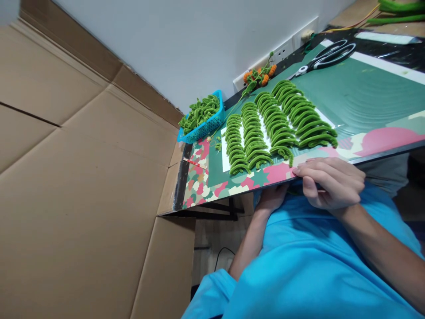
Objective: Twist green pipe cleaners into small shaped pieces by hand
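Note:
My right hand [327, 180] is at the table's front edge, fingers curled and pressed together, the fingertips resting on the edge. What it holds, if anything, I cannot make out. My left hand [272, 197] is low against the blue shirt, partly under the table edge, its fingers hidden. A trace of green shows between the hands. Just beyond my right fingertips, a curled green fuzzy stem piece [283, 153] ends one of several rows of bent green fuzzy pieces [255, 133]. The rows lie on white paper [226, 164] over a green cutting mat [352, 95].
A blue basket [202, 131] piled with green fuzzy pieces stands at the back left. Orange fuzzy ornaments [264, 79] lie by the wall sockets [283, 52]. Black-handled scissors [323, 60] rest behind the rows. A cardboard wall [83, 186] borders the left. Long green stems [398, 20] lie far right.

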Available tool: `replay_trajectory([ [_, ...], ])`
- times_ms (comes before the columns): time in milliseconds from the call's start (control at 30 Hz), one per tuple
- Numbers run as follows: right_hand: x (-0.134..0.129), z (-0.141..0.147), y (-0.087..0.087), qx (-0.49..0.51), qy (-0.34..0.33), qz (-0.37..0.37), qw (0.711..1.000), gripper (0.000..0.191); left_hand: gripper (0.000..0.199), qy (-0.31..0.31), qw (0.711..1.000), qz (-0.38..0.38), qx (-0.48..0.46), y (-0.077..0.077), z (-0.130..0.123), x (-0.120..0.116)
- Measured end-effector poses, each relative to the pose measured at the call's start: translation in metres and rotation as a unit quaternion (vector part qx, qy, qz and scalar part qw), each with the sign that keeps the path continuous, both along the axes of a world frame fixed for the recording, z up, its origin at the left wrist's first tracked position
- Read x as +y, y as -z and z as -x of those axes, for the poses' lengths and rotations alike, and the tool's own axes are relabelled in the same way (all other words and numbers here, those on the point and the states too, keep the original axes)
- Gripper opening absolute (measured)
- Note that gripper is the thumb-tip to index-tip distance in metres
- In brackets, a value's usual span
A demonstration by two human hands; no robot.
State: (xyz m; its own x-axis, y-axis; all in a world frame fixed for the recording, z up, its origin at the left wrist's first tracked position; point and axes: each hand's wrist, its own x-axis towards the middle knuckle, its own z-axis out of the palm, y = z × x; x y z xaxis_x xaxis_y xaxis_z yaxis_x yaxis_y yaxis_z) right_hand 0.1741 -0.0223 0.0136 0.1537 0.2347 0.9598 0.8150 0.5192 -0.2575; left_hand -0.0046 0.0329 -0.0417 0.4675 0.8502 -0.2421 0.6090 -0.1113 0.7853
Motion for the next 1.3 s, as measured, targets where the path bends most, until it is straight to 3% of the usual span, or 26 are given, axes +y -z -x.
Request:
replay_trajectory([
  [400, 0.0008, 0.0009, -0.0012, 0.003, -0.019, -0.005, 1.000, 0.014, 0.052, 0.009, 1.000, 0.012, 0.001, -0.0084, -0.0017, -0.0001],
  [1300, 0.0022, 0.0027, -0.0010, 0.010, -0.011, -0.002, 1.000, 0.011, 0.057, 0.008, 1.000, -0.001, 0.022, -0.0019, 0.0025, 0.0017],
])
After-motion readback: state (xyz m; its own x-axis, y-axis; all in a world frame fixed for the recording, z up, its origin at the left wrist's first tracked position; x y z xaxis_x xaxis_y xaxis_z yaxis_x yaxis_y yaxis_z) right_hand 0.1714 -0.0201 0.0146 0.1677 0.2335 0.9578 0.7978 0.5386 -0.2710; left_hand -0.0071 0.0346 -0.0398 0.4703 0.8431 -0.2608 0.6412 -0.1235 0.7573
